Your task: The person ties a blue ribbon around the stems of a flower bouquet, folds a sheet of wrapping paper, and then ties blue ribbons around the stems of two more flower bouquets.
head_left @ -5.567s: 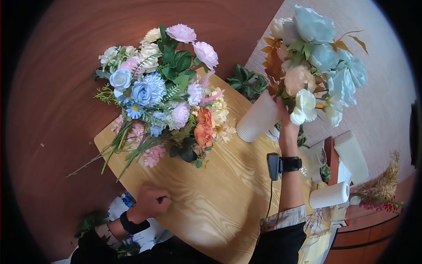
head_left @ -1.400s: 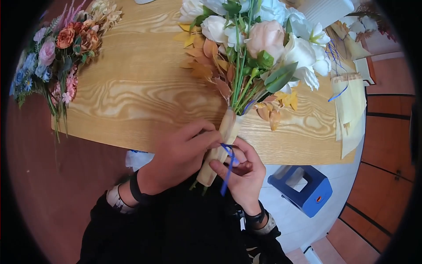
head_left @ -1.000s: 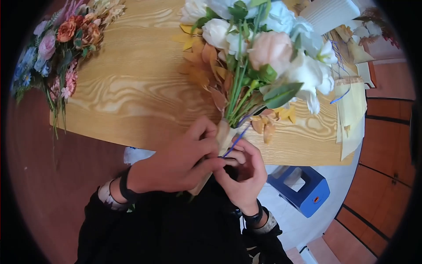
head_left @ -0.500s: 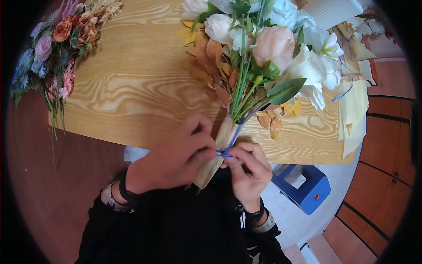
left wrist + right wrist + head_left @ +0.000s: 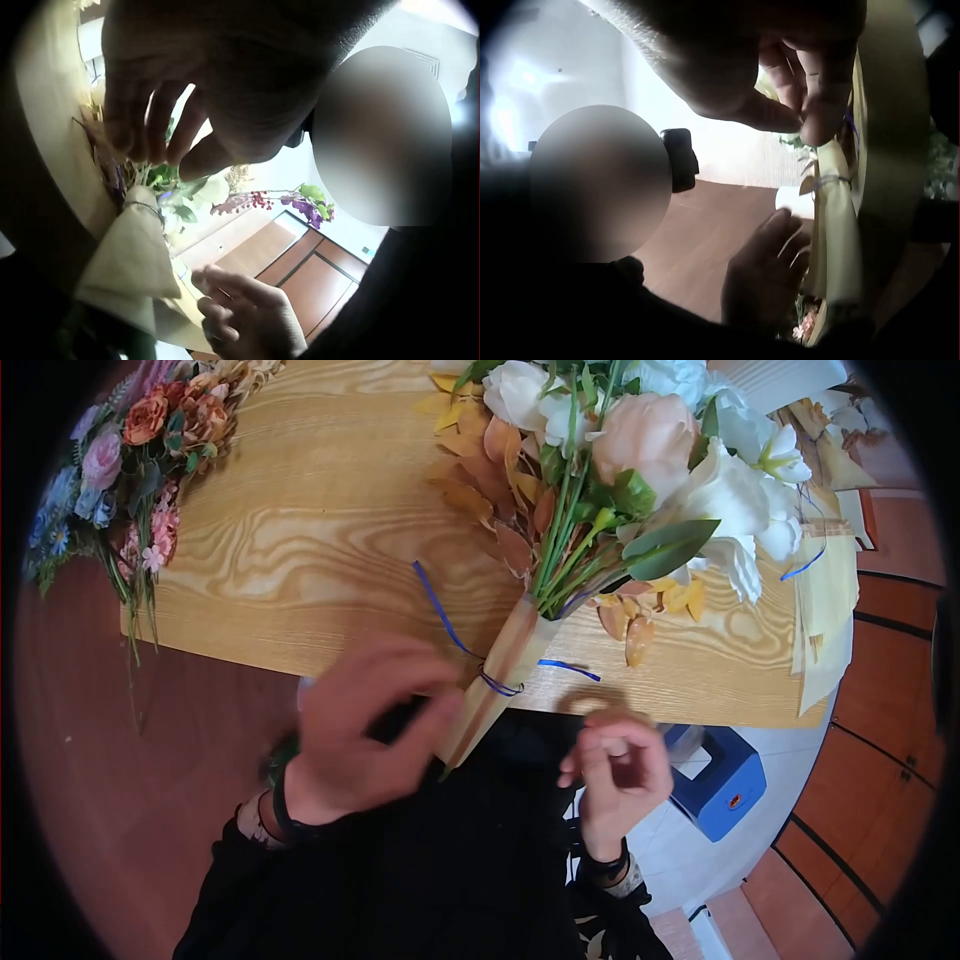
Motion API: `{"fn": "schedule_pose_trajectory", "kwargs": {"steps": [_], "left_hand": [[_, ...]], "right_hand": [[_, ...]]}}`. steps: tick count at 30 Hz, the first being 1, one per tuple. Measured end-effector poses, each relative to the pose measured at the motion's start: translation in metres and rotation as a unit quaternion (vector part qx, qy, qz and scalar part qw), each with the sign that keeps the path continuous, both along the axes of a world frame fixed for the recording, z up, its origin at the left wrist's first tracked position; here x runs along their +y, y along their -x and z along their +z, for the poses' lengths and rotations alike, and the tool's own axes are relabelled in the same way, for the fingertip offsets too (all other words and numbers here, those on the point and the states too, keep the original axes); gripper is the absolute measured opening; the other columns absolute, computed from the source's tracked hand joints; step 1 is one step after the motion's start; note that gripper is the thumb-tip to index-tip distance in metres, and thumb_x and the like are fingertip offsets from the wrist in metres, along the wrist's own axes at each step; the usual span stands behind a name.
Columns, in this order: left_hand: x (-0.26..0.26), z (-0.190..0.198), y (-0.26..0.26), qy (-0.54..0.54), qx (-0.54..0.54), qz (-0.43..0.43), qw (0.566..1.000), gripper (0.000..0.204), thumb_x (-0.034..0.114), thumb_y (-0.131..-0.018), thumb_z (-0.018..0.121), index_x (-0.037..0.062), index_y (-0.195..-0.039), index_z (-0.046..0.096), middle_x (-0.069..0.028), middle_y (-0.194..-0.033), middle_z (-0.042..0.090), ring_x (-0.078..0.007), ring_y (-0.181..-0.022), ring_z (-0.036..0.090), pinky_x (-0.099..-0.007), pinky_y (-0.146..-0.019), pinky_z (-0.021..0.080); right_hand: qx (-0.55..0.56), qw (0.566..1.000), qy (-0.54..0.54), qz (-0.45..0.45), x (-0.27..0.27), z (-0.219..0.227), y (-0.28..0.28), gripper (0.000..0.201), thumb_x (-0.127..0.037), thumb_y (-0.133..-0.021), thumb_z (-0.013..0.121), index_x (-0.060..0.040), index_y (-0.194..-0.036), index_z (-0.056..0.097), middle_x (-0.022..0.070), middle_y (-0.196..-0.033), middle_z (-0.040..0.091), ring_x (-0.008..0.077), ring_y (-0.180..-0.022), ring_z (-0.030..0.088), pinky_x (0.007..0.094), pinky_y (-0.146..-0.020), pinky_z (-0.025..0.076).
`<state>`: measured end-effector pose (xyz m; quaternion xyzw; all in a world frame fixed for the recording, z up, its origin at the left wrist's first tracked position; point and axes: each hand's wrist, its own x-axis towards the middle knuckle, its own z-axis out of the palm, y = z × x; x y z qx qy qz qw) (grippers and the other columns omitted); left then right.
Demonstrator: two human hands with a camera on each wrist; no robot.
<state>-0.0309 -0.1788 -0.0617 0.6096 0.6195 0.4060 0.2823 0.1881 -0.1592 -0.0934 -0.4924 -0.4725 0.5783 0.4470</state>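
A bouquet of white, pale blue and peach flowers [image 5: 645, 448] lies on the wooden table, its stems pointing toward the person. Cream paper [image 5: 508, 642] wraps the stems, and their tips poke out at the lower end. Round the paper runs a knotted blue ribbon [image 5: 432, 598], its two loose ends spread to either side. My left hand [image 5: 370, 720], blurred, hovers left of the wrap with fingers bent and nothing in them. To the right, my right hand [image 5: 622, 775] is held off the paper, fingers loosely curled. Both wrist views show the tied paper [image 5: 133, 251] between the hands.
Pink, orange and blue flowers [image 5: 103, 462] lie at the table's left edge, stems hanging over. Cream paper sheets [image 5: 828, 595] lie at the right edge, with a white ribbed vase [image 5: 775, 382] behind. A blue stool [image 5: 728, 785] stands on the floor at right.
Earlier, a hand reached toward flowers by a white vase. Later both hands worked the blue ribbon at the paper. Now they have let go and drawn apart, leaving the ribbon knotted, its ends spread.
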Motion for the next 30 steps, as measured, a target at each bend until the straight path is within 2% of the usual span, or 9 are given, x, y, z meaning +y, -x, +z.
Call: {"fn": "schedule_pose_trajectory", "kwargs": {"steps": [5,12,15,17,21,23,24,26,30], "left_hand": [[0.006,-0.029,-0.016,0.011,-0.026,-0.03,0.999,0.024,-0.001,-0.071,0.073,0.0041,-0.093,0.064,-0.0091,-0.099,0.058,-0.0196,-0.074,0.059,-0.0272,-0.063,0.049],[0.015,-0.017,-0.03,0.036,-0.057,-0.098,0.993,0.017,0.003,-0.074,0.069,0.0026,-0.082,0.055,-0.0106,-0.093,0.05,-0.0266,-0.082,0.051,-0.0334,-0.071,0.043],[0.016,-0.012,-0.03,0.033,-0.066,-0.154,0.985,0.018,0.005,-0.075,0.069,0.002,-0.081,0.052,-0.0114,-0.095,0.048,-0.0284,-0.08,0.05,-0.0339,-0.069,0.042],[0.016,-0.006,-0.026,0.019,-0.036,-0.196,0.98,0.02,0.007,-0.074,0.071,0.0029,-0.081,0.053,-0.0109,-0.095,0.048,-0.0276,-0.078,0.05,-0.0328,-0.067,0.042],[0.007,0.007,0.002,-0.03,-0.187,-0.146,0.971,0.023,0.003,-0.073,0.074,0.0028,-0.078,0.051,-0.0061,-0.068,0.045,-0.0194,-0.061,0.049,-0.0287,-0.054,0.039],[-0.005,0.015,0.005,-0.06,-0.261,0.021,0.963,0.024,0.002,-0.078,0.07,0.0045,-0.076,0.046,-0.0019,-0.06,0.041,-0.0126,-0.054,0.045,-0.0251,-0.05,0.036],[-0.005,0.017,0.007,-0.06,-0.261,0.021,0.963,0.024,0.002,-0.078,0.07,0.0045,-0.076,0.046,-0.0019,-0.06,0.041,-0.0126,-0.054,0.045,-0.0251,-0.05,0.036],[-0.004,0.019,0.011,-0.044,-0.308,0.207,0.927,0.025,-0.001,-0.083,0.063,0.0079,-0.076,0.04,0.0001,-0.061,0.042,-0.0084,-0.05,0.041,-0.0221,-0.046,0.032],[-0.004,0.011,0.021,-0.051,-0.214,0.252,0.942,0.024,-0.003,-0.088,0.053,0.01,-0.078,0.035,0.0012,-0.058,0.038,-0.006,-0.044,0.036,-0.0201,-0.04,0.027]], "right_hand": [[0.045,0.995,0.056,0.066,-0.008,-0.01,0.027,0.04,0.014,-0.074,0.066,0.0076,-0.112,0.054,0.015,-0.103,0.061,0.0117,-0.071,0.064,0.0202,-0.055,0.053],[-0.07,0.99,-0.102,0.073,0.003,-0.024,0.034,0.054,0.012,-0.069,0.072,0.0066,-0.119,0.052,0.0107,-0.094,0.056,0.0082,-0.067,0.061,0.0187,-0.057,0.048],[-0.027,0.993,-0.104,0.042,0.004,-0.022,0.034,0.056,0.012,-0.067,0.073,0.0059,-0.118,0.053,0.0127,-0.101,0.052,0.008,-0.065,0.059,0.019,-0.056,0.047],[-0.113,0.981,-0.157,0.02,0.011,-0.016,0.034,0.053,0.013,-0.068,0.071,0.0059,-0.118,0.054,0.014,-0.108,0.05,0.0083,-0.065,0.059,0.0188,-0.055,0.047],[-0.153,0.97,-0.184,-0.042,0.019,-0.02,0.024,0.026,0.01,-0.072,0.071,0.0079,-0.097,0.063,0.0135,-0.093,0.059,0.0092,-0.061,0.057,0.0184,-0.052,0.047],[-0.128,0.978,-0.164,-0.025,0.022,-0.014,0.024,0.02,0.009,-0.075,0.069,0.008,-0.094,0.064,0.0138,-0.089,0.061,0.0099,-0.061,0.058,0.0192,-0.051,0.048],[-0.103,0.984,-0.143,-0.005,0.022,-0.013,0.024,0.014,0.008,-0.078,0.067,0.0082,-0.092,0.065,0.0142,-0.086,0.063,0.0106,-0.062,0.059,0.0201,-0.051,0.048],[-0.075,0.99,-0.108,-0.046,0.025,-0.014,0.021,0.01,0.007,-0.081,0.064,0.0083,-0.091,0.064,0.0144,-0.085,0.063,0.0113,-0.063,0.059,0.021,-0.052,0.049],[-0.056,0.982,-0.043,-0.177,0.044,-0.007,0.001,0.025,0.005,-0.087,0.055,0.009,-0.112,0.055,0.0168,-0.098,0.062,0.0189,-0.076,0.064,0.0255,-0.057,0.054]]}}
